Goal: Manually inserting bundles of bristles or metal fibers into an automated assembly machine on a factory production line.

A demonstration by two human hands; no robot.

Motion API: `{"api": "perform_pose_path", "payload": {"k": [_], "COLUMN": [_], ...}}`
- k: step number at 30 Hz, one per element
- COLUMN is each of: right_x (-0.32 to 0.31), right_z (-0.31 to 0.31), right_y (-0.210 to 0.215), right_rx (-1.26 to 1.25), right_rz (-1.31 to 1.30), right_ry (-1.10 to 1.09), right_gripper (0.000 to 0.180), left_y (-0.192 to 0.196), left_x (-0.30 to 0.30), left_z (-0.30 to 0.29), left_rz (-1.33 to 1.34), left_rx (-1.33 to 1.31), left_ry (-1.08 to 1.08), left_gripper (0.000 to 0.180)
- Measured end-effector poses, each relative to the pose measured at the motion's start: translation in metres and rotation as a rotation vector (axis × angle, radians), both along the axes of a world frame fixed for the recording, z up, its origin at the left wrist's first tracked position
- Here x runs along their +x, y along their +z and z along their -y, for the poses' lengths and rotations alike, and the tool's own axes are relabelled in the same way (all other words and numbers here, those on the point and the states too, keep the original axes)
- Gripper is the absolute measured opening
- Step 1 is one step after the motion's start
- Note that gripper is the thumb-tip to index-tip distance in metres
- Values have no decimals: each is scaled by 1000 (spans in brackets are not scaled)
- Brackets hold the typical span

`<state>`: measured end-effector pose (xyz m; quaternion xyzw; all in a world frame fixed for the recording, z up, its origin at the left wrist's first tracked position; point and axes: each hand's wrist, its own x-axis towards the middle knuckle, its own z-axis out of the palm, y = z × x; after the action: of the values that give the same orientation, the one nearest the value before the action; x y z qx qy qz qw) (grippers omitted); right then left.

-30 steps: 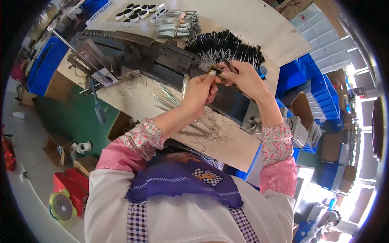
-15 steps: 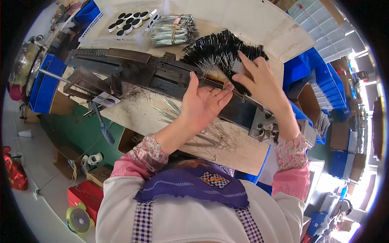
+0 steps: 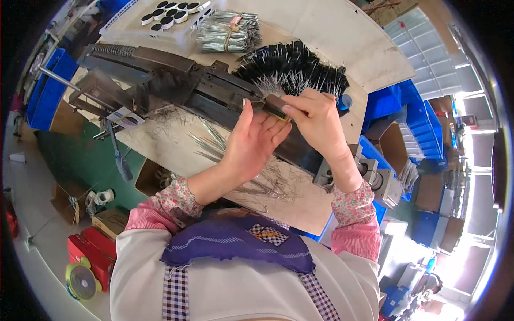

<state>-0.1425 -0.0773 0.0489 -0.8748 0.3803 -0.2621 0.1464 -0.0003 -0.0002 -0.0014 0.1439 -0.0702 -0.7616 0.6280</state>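
Note:
A long dark metal machine (image 3: 214, 88) runs across the bench, with a coiled spring at its far left end. My right hand (image 3: 318, 120) is closed at a small brown block (image 3: 277, 104) with a yellowish lower edge, on the machine's near side. Thumb and forefinger pinch the block's right end. My left hand (image 3: 249, 142) lies palm up in front of the machine, thumb raised and fingers stretched out just below the block. Whether those fingertips touch it I cannot tell. Behind the block is a pile of black bristle brushes (image 3: 294, 67) with thin wire stems.
A tied bundle of silvery wires (image 3: 229, 33) lies behind the machine, beside a tray of round black-topped pieces (image 3: 170, 15). Loose wires (image 3: 211, 142) are scattered on the near bench top. Blue bins (image 3: 420, 123) stand at the right. A metal machine head (image 3: 383, 184) is near my right forearm.
My right hand has gone from a stretched forefinger above the machine to a pinch on the brown block. My left hand stays palm up beside it. The whole view has shifted slightly.

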Motion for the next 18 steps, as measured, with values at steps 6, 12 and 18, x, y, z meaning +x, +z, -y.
{"api": "perform_pose_path", "payload": {"k": [6, 12, 18], "right_x": [-6, -10, 1], "right_z": [-9, -4, -12], "right_y": [6, 8, 8], "right_rx": [-124, -184, -246], "right_rz": [-65, -54, 63], "right_ry": [11, 50, 64], "right_gripper": [13, 14, 21], "left_y": [4, 7, 8], "left_x": [2, 4, 9], "left_z": [3, 4, 3], "left_rz": [0, -3, -25], "left_rx": [-11, -13, 51], "left_ry": [-27, -69, -42], "left_gripper": [60, 61, 73]}}
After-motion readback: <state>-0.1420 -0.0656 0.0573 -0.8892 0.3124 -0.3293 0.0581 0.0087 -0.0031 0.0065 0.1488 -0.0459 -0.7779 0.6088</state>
